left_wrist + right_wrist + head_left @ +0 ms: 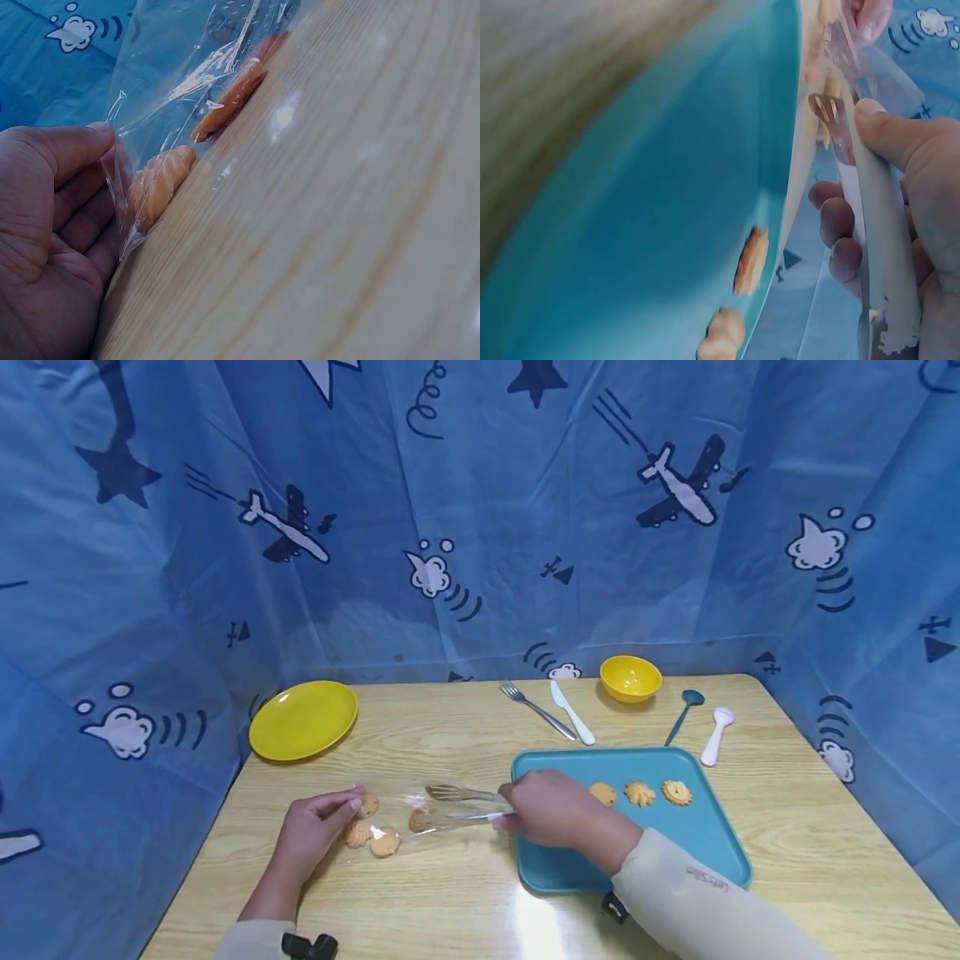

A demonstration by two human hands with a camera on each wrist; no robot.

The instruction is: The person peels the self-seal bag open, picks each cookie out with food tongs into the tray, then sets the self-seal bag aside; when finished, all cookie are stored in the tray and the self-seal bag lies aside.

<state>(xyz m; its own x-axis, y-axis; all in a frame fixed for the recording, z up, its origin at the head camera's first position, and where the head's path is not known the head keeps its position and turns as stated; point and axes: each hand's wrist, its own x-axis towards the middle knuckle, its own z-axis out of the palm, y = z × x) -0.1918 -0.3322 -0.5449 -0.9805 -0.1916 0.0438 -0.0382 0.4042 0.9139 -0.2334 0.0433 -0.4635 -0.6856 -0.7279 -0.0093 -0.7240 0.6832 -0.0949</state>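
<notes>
My left hand (311, 835) pinches the end of a clear plastic bag (401, 789) between thumb and fingers. Inside the bag several cookies lie on the table, among them a swirled one (161, 180) nearest the left fingers. My right hand (551, 810) grips a pair of metal tongs (885, 217) by the pale handles. The tongs' two arms are spread apart and reach leftward into the bag, the lower tip (435, 821) right at a brown cookie (416, 820). Beneath the right hand lies a teal tray (558, 864) with three cookies in a row, one a star-shaped cookie (640, 793).
A yellow plate (303, 720) stands at the back left. Along the back lie a fork (536, 708) and a pale knife (572, 713), beside a yellow bowl (630, 678). A dark ladle (684, 714) and a pale spoon (717, 737) lie behind the tray's right corner.
</notes>
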